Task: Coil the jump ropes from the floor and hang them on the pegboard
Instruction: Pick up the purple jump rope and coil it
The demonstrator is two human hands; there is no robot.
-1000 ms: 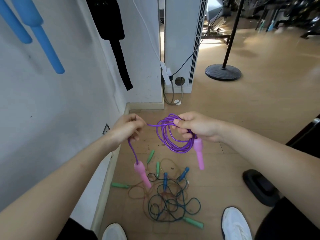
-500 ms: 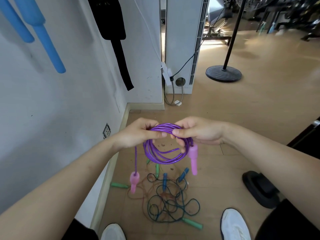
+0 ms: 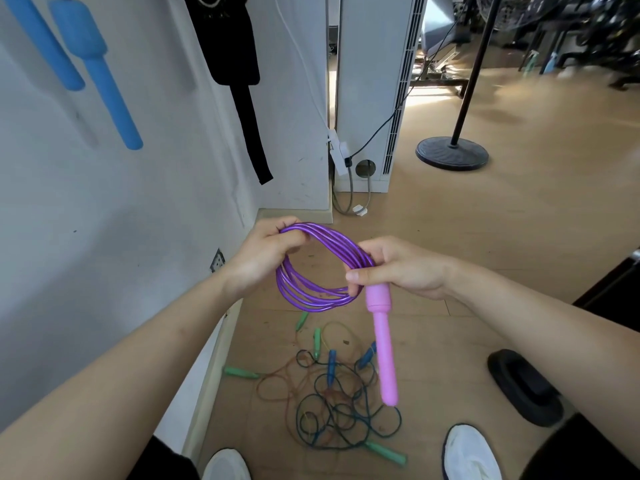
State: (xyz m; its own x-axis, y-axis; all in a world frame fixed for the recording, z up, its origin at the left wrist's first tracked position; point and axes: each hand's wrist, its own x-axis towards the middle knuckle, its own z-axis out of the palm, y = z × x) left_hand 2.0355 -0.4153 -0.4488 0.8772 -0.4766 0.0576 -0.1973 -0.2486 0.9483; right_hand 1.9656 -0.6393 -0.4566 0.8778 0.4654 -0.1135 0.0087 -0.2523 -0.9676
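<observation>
A purple jump rope [image 3: 311,296] is wound into a coil of several loops and held at waist height between my hands. My left hand [image 3: 266,258] grips the top left of the coil. My right hand [image 3: 398,268] pinches the right side of the coil where a pink handle [image 3: 382,344] hangs straight down. The second pink handle is hidden. Below, a tangle of thin ropes [image 3: 332,400] with green handles [image 3: 386,453] and blue handles [image 3: 331,367] lies on the wooden floor.
The white wall [image 3: 104,220] on the left carries hanging blue foam handles [image 3: 104,74] and a black strap [image 3: 242,81]. A white unit [image 3: 370,81] with cables stands ahead. A black stand base [image 3: 452,154] and a black object [image 3: 523,386] sit on the floor. My white shoes [image 3: 471,453] are below.
My left hand has gathered the last loose stretch of purple rope into the coil. The pink handle that hung under my left hand is out of sight. The coil is rounder and wider.
</observation>
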